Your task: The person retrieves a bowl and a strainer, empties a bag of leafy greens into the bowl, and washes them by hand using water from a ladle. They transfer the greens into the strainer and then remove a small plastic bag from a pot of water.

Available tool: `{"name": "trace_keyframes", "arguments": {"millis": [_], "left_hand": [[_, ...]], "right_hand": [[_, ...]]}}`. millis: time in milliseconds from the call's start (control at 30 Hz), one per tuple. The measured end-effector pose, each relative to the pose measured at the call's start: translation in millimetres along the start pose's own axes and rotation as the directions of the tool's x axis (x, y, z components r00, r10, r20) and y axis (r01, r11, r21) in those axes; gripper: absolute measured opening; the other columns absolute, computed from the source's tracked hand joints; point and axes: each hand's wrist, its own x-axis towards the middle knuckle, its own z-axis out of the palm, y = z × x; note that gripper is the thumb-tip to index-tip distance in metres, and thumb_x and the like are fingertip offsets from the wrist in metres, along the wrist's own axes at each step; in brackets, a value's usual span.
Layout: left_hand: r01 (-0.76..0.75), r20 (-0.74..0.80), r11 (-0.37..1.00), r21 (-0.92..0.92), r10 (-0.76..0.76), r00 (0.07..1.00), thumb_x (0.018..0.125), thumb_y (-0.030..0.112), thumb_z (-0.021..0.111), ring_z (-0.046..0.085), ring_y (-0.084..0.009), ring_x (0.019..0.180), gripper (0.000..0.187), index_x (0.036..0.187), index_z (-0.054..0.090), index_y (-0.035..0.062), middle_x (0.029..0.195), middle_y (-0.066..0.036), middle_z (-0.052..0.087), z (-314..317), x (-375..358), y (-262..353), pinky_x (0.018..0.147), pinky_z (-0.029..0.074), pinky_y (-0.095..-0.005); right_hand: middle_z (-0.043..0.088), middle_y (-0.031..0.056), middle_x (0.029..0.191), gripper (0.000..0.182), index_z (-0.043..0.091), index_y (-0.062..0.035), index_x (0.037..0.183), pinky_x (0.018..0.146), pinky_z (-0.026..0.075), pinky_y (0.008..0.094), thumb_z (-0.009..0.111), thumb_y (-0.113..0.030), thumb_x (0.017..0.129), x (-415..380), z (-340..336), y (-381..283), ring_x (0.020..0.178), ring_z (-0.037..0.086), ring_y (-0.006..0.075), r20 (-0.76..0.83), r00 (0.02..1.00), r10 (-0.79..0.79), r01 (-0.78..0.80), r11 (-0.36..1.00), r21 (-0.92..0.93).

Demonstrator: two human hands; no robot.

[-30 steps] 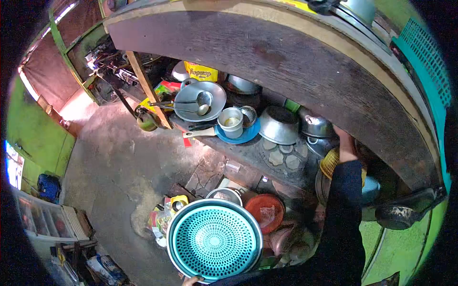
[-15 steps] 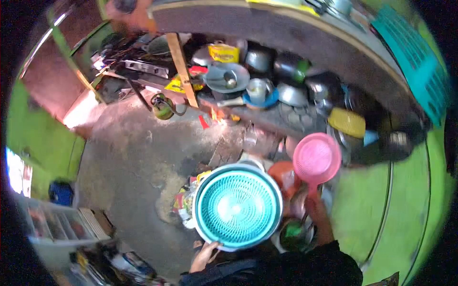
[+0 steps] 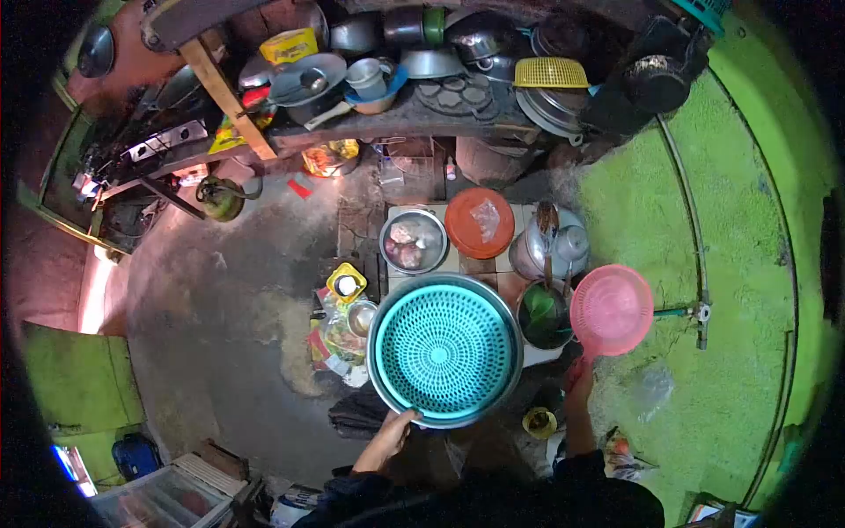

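My left hand (image 3: 392, 436) grips the near rim of a large metal basin, in which a round turquoise strainer basket (image 3: 440, 352) sits. The basket looks empty. My right hand (image 3: 577, 387) is closed round the handle of a pink strainer (image 3: 613, 308), held up to the right of the basin. Just beyond the basin are a metal bowl with pinkish-white pieces (image 3: 414, 241) and an orange-red lid (image 3: 480, 223). Between basin and pink strainer stands a dark pot with something green (image 3: 543, 315).
Pots, pans and a yellow basket (image 3: 551, 73) crowd the long shelf at the back. A green gas cylinder (image 3: 219, 199) stands at the left. Near the green wall are a pipe with a tap (image 3: 702, 312) and a metal kettle (image 3: 570, 245). Packets (image 3: 341, 330) lie left of the basin.
The view has shifted, so the bowl and orange-red lid now show fully beyond the basin. The pink strainer sits lower and farther right. Both hands keep their hold.
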Motion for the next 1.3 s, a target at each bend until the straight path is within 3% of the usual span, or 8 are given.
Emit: {"name": "trace_keyframes", "arguments": {"millis": [167,567,667,733,800,867,967,1300], "left_hand": [[-0.357,0.288,0.934,-0.002,0.343,0.894,0.087,0.015,0.054,0.057,-0.0154,0.092,0.025,0.107,0.057,0.0,0.096,-0.004,0.061,-6.1,128.1,-130.9,0.083,0.044,-0.0294],[-0.426,0.397,0.897,-0.12,0.437,0.807,0.087,0.019,0.057,0.054,-0.0161,0.096,0.035,0.116,0.051,0.0026,0.101,-0.004,0.058,-9.6,443.1,-269.6,0.085,0.042,-0.0317],[-0.381,0.237,0.912,-0.156,0.409,0.881,0.085,0.016,0.056,0.054,-0.0149,0.092,0.035,0.117,0.05,0.0028,0.1,-0.003,0.058,7.3,496.3,-276.2,0.083,0.042,-0.0298],[-0.416,0.222,0.887,-0.2,0.455,0.863,0.085,0.016,0.056,0.054,-0.0143,0.092,0.037,0.119,0.049,0.0026,0.101,-0.003,0.058,5.8,541.2,-289.5,0.083,0.042,-0.0291],[-0.202,0.222,0.977,0.068,0.182,0.958,0.084,0.015,0.056,0.052,-0.013,0.097,0.039,0.121,0.049,0.0023,0.106,-0.003,0.058,6.3,570.5,-288.8,0.084,0.04,-0.0276],[-0.321,0.267,0.945,-0.056,0.324,0.907,0.087,0.02,0.055,0.05,-0.0146,0.105,0.045,0.127,0.044,0.0026,0.114,-0.005,0.055,13.6,606.0,-301.0,0.09,0.038,-0.0285],[-0.46,0.23,0.859,-0.224,0.505,0.832,0.089,0.02,0.054,0.053,-0.0152,0.104,0.04,0.124,0.048,0.0023,0.114,-0.005,0.058,23.5,632.3,-304.2,0.089,0.041,-0.0287],[-0.365,0.334,0.909,-0.199,0.413,0.847,0.088,0.013,0.052,0.058,-0.0151,0.082,0.02,0.102,0.056,-0.0005,0.091,-0.006,0.061,22.2,648.3,-313.8,0.072,0.046,-0.0284]], "right_hand": [[0.036,-0.0069,0.053,0.03,0.05,-0.0164,0.082,0.037,0.023,0.0226,0.05,-0.045,0.091,70.7,-9.7,37.0,0.04,0.031,0.0057,-0.01,0.973,-0.23,0.224,0.956,-0.189],[0.035,-0.0037,0.059,0.03,0.051,-0.0095,0.106,0.04,0.026,0.0215,0.043,-0.037,0.097,328.8,58.6,142.4,0.047,0.032,0.0037,0.335,0.893,-0.301,0.414,0.843,-0.345],[0.043,0.0008,0.069,0.032,0.05,-0.0075,0.11,0.054,0.039,0.026,0.044,-0.036,0.096,390.2,60.2,193.0,0.061,0.045,0.0094,0.389,0.895,-0.217,0.403,0.767,-0.5],[0.052,0.0075,0.082,0.034,0.048,-0.0039,0.114,0.075,0.043,0.0335,0.048,-0.032,0.095,427.9,68.3,234.2,0.08,0.054,0.0194,0.475,0.79,-0.389,0.613,0.465,-0.639],[0.055,0.0113,0.087,0.035,0.048,-0.0026,0.114,0.081,0.042,0.0367,0.051,-0.029,0.093,471.6,70.6,265.0,0.087,0.055,0.0247,0.536,0.749,-0.39,0.659,0.361,-0.659],[0.058,0.0209,0.099,0.035,0.047,-0.0001,0.114,0.088,0.041,0.0423,0.058,-0.019,0.087,509.3,78.1,284.4,0.099,0.056,0.0363,0.63,0.653,-0.421,0.73,0.129,-0.671],[0.057,0.0251,0.106,0.036,0.047,0.0015,0.114,0.09,0.041,0.0448,0.058,-0.015,0.084,532.9,92.0,293.8,0.104,0.053,0.0416,0.691,0.601,-0.402,0.775,0.078,-0.628],[0.046,0.0325,0.117,0.062,0.029,-0.0008,0.135,0.092,0.039,0.0485,0.061,-0.014,0.083,567.7,146.4,308.9,0.108,0.046,0.0477,0.67,0.528,-0.522,0.805,0.055,-0.591]]}}
